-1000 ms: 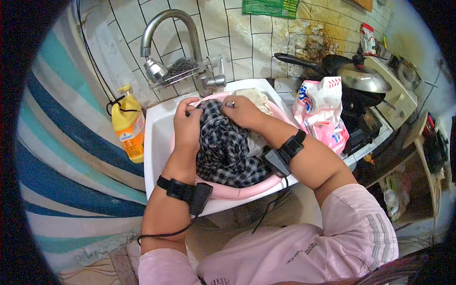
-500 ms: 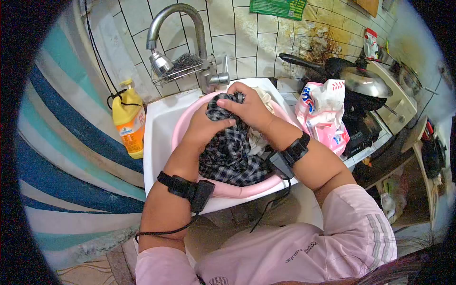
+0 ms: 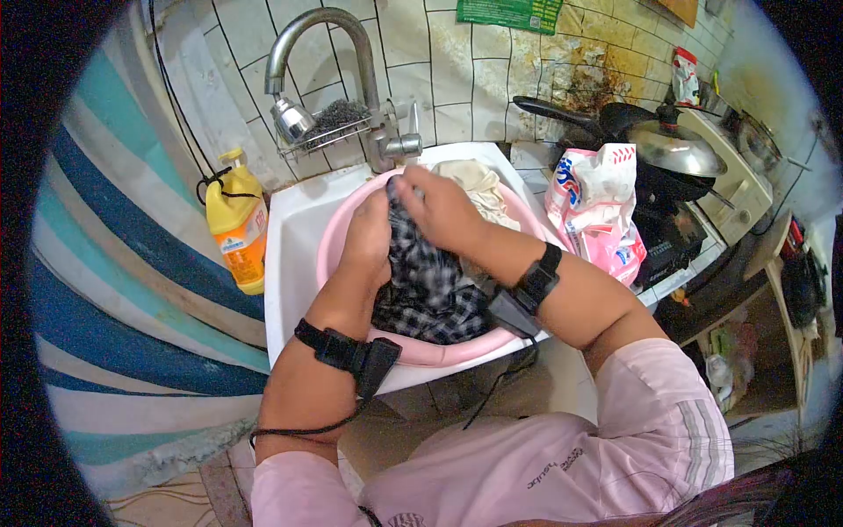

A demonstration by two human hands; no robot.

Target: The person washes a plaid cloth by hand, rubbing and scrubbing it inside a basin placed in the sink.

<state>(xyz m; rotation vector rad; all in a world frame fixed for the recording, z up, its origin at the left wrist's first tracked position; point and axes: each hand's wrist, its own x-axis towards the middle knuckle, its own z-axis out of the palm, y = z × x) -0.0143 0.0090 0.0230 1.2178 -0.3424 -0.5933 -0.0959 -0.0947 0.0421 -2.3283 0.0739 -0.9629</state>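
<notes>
A black-and-white checked cloth garment (image 3: 430,294) lies bunched in a pink basin (image 3: 436,354), which sits inside the white sink (image 3: 285,237). My left hand (image 3: 369,230) is closed on the upper left part of the garment. Across from it, my right hand (image 3: 445,211) grips the same bunch, its fingers meeting the left hand's near the top. Part of the cloth between my palms is hidden, and the motion blurs it slightly. Behind my right hand, a cream-coloured cloth (image 3: 477,186) rests against the basin's far side.
A curved faucet (image 3: 369,66) with a wire rack (image 3: 329,136) rises behind the basin. Left of the sink stands a yellow bottle (image 3: 237,224). To the right are a pink-and-white detergent bag (image 3: 597,211) and a lidded pan (image 3: 672,149) on the stove.
My hands have rotated and drawn together around the cloth, the left now more upright. The right hand has shifted slightly, showing more of the cream cloth behind it.
</notes>
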